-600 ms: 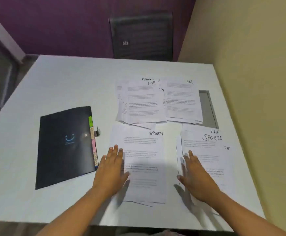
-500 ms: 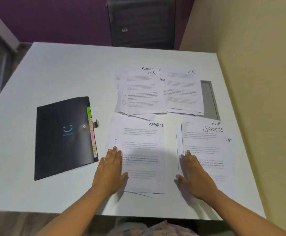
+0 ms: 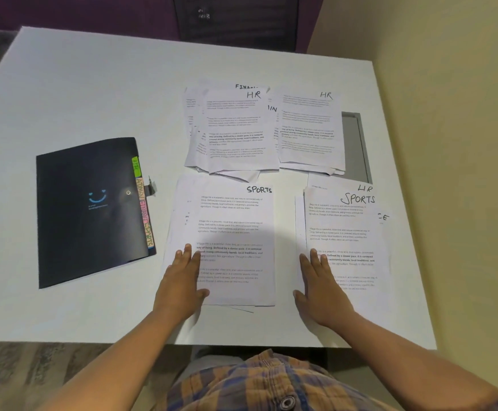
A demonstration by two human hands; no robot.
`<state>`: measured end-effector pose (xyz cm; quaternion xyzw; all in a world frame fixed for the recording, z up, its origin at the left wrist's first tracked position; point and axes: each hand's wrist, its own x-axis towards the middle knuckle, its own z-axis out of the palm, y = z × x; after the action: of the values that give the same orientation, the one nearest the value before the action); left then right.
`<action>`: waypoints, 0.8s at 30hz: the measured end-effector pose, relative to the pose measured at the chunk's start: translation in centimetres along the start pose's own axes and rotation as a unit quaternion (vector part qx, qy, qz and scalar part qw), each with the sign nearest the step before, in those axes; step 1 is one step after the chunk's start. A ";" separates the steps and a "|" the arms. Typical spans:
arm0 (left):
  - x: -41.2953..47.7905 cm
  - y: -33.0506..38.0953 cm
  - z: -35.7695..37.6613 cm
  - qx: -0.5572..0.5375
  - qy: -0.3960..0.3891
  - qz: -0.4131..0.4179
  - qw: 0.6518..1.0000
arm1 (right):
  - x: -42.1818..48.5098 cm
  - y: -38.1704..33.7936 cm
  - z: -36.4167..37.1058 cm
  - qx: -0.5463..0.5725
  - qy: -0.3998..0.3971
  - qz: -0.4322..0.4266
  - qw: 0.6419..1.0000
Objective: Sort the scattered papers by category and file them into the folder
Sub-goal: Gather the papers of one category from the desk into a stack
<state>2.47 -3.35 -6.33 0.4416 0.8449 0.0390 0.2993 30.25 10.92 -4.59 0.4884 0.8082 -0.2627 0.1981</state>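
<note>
A closed dark folder [image 3: 90, 212] with coloured index tabs [image 3: 142, 203] along its right edge lies on the left of the white table [image 3: 93, 93]. To its right lie several loose piles of printed sheets. The near middle pile [image 3: 236, 232] has SPORTS on top; my left hand [image 3: 179, 287] rests flat on its lower left corner. The near right pile [image 3: 345, 229] also shows SPORTS, with an HR sheet under it; my right hand [image 3: 320, 289] lies flat on its lower left. Two far piles show HR on top, the left one [image 3: 233, 132] and the right one [image 3: 310, 129].
A grey recessed panel [image 3: 354, 146] sits in the table beside the far right pile. A yellow wall [image 3: 449, 143] runs along the table's right side. A dark chair [image 3: 242, 22] stands behind the far edge. The table's near edge is just below my wrists.
The view has tilted down and closer, so my shirt now shows. Both hands stay flat on the two near piles, and the papers have not shifted.
</note>
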 end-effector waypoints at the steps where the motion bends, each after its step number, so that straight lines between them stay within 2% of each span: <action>1: 0.0 0.0 0.0 -0.006 0.001 -0.002 1.000 | 0.1 0.0 0.1 0.004 0.003 -0.001 1.000; 5: -0.4 0.7 -0.2 -0.064 0.037 -0.023 0.997 | 0.5 -0.5 -0.1 0.073 0.015 0.023 0.997; 10: -1.4 2.1 -1.0 -0.171 0.135 -0.088 0.972 | 0.3 -2.7 -1.5 0.179 0.122 0.029 0.976; 13: -1.5 2.6 -1.4 -0.214 0.132 -0.129 0.959 | 0.1 -4.2 -1.9 0.271 0.086 0.041 0.958; 17: -1.1 2.3 -1.9 -0.263 0.092 -0.174 0.944 | 0.7 -5.7 -1.5 0.329 0.006 0.096 0.939; 21: -0.8 2.2 -2.6 -0.329 0.048 -0.176 0.927 | 1.3 -6.9 -1.6 0.442 -0.069 0.144 0.883; 24: -1.0 1.6 -3.0 -0.327 0.018 -0.158 0.932 | 1.1 -7.7 -1.7 0.444 -0.082 0.155 0.879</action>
<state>2.40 -2.51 -2.88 0.1796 0.8494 0.2734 0.4142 22.80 9.82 -2.09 0.6205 0.5019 -0.5992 0.0640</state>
